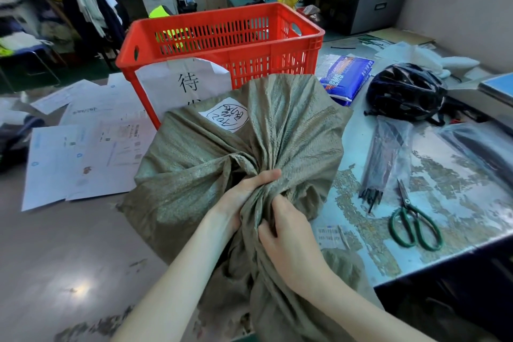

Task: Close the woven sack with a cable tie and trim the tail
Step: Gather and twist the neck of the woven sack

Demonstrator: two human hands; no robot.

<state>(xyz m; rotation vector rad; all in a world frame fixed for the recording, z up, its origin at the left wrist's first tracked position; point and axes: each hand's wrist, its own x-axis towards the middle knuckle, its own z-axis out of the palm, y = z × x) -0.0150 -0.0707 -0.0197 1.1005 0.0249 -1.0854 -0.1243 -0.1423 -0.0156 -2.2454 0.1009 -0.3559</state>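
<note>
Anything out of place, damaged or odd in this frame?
Yes. Loose paper sheets lie scattered on the floor left of the sack, and the table surface beside the scissors is badly worn, its coating flaked in patches.

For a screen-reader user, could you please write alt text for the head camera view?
Both hands, left hand and right hand, bunch the neck of a green woven sack shut; no tie is on it yet. To the right, a table holds a bag of black cable ties and green-handled scissors. A red crate stands behind.
</note>
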